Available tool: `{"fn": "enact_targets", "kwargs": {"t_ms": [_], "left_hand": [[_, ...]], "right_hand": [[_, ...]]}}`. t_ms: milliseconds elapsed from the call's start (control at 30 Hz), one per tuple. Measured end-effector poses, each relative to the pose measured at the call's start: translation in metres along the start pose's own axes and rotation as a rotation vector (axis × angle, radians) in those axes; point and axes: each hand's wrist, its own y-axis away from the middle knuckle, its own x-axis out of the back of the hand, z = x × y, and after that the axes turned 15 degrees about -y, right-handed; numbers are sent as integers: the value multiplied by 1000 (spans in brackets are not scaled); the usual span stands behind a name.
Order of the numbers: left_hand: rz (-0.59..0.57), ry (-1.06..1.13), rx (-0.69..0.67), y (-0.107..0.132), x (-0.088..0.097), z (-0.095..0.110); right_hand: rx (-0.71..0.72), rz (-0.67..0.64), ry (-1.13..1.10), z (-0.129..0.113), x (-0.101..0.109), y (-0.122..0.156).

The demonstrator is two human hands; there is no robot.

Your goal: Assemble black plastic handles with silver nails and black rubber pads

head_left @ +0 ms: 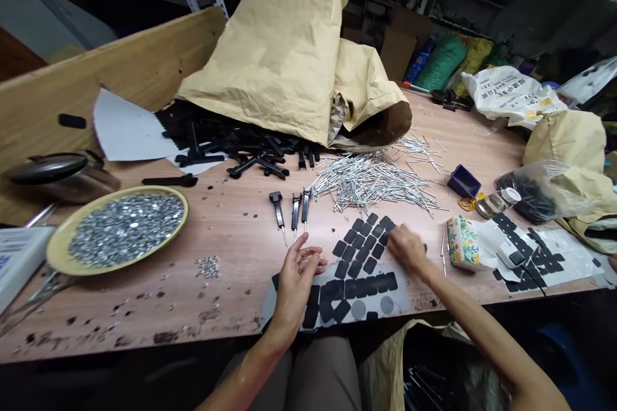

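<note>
My left hand rests on the wooden table at the left edge of a grey sheet covered with black rounded pads; its fingers are loosely curled and apart, holding nothing I can see. My right hand lies over the right side of the pads, fingers bent down onto them and slightly blurred. Three black handled tools with metal pins lie just beyond my left hand. A heap of thin metal pins spreads behind the pads.
A yellow dish of small silver discs sits at left. Brown paper sacks spill black plastic parts at the back. A floral cup, a blue tray, more pad sheets and bags are at right.
</note>
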Motion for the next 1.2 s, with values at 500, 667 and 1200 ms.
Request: {"fn": "enact_targets", "kwargs": {"t_ms": [500, 667, 1200], "left_hand": [[-42, -20, -10, 7, 1, 0], [-39, -26, -30, 10, 6, 0], [-3, 85, -1, 7, 18, -11]], "right_hand": [[231, -241, 745, -13, 1, -3], [168, -215, 733, -27, -1, -1], [-15, -191, 374, -104, 73, 73]]}}
